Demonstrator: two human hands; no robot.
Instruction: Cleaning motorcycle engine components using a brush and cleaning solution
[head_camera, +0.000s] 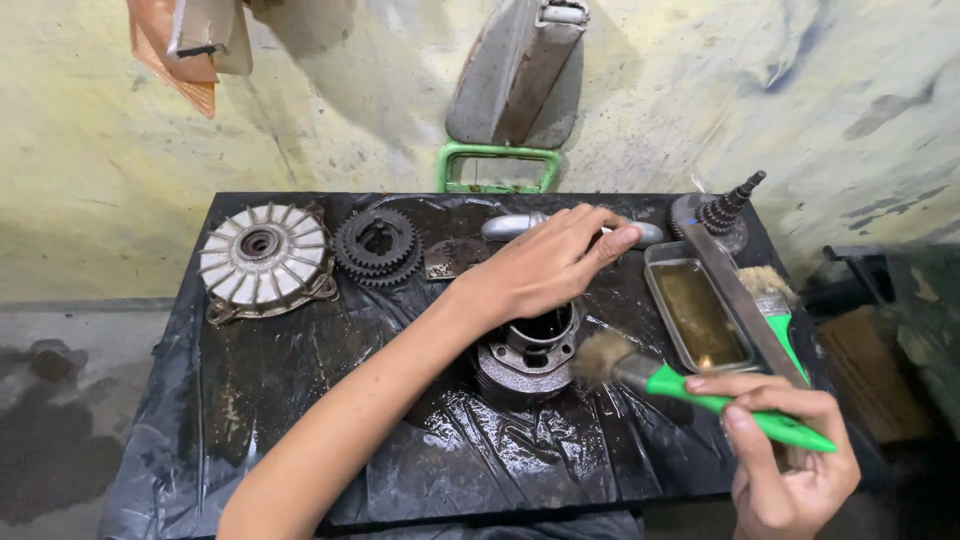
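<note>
Hands: left (545, 265) over finned cylinder (528, 358), right (790, 465) gripping green-handled brush (700, 385).

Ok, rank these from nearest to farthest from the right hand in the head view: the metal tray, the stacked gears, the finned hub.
From the right hand:
1. Metal tray, just above it on the table's right side.
2. Stacked gears, at the back, left of centre.
3. Finned hub, far back-left corner.

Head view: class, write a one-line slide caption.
Left hand steadies a finned engine cylinder on black plastic sheeting while right hand brushes it with a green-handled paintbrush.
</note>
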